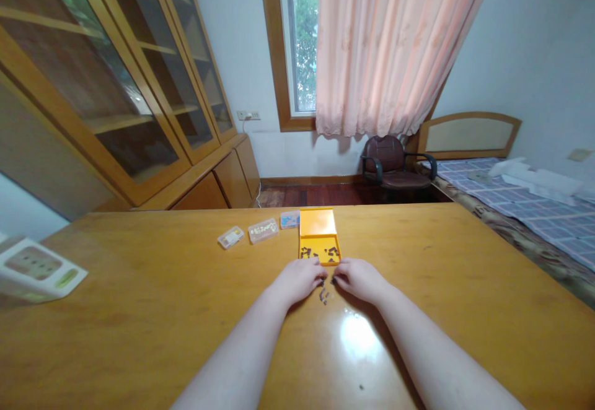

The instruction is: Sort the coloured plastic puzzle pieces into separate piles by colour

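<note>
An open yellow box (318, 236) lies on the wooden table (139, 311), its lid folded back and several small dark pieces in its tray. My left hand (300, 279) and my right hand (357, 277) rest side by side just in front of the box, fingers curled and pinched toward each other. A few small dark pieces (324, 296) lie on the table between the two hands. What the fingertips hold is too small to make out.
Three small clear plastic cases (263, 230) lie left of the yellow box. A white and green carton (35, 270) sits at the table's left edge. Beyond the table are a wooden glass-door cabinet (121, 88), a dark chair (393, 163) and a bed (534, 205).
</note>
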The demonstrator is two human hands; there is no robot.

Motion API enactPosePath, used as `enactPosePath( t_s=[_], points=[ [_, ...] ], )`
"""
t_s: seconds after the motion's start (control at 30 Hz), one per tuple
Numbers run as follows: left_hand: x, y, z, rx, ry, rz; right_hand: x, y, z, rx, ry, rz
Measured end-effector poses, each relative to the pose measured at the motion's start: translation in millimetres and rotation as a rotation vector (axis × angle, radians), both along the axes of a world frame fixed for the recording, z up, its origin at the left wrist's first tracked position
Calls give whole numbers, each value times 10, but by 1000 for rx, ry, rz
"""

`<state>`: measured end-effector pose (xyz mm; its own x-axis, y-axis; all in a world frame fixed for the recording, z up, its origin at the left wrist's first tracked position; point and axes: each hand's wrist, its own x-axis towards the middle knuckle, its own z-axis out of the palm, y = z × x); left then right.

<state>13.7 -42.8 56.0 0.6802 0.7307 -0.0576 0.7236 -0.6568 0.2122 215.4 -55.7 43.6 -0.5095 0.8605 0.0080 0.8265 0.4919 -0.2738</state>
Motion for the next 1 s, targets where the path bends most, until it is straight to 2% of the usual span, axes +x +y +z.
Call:
enactPosePath(
  t_s=[0.2, 0.43, 0.8, 1.0],
  points=[
    [2, 13, -54, -41, -1, 70, -26, -18, 28, -5, -16, -26],
    [-11, 28, -53, -58, -13, 84, 5, -18, 46, -48, -12, -13],
    [-4, 28, -68, -72, 11, 112, -7, -12, 33, -1, -32, -63],
    [-12, 32, -8, -25, -39, 151, -24, -12, 26, -24, -21, -32]
  ],
)
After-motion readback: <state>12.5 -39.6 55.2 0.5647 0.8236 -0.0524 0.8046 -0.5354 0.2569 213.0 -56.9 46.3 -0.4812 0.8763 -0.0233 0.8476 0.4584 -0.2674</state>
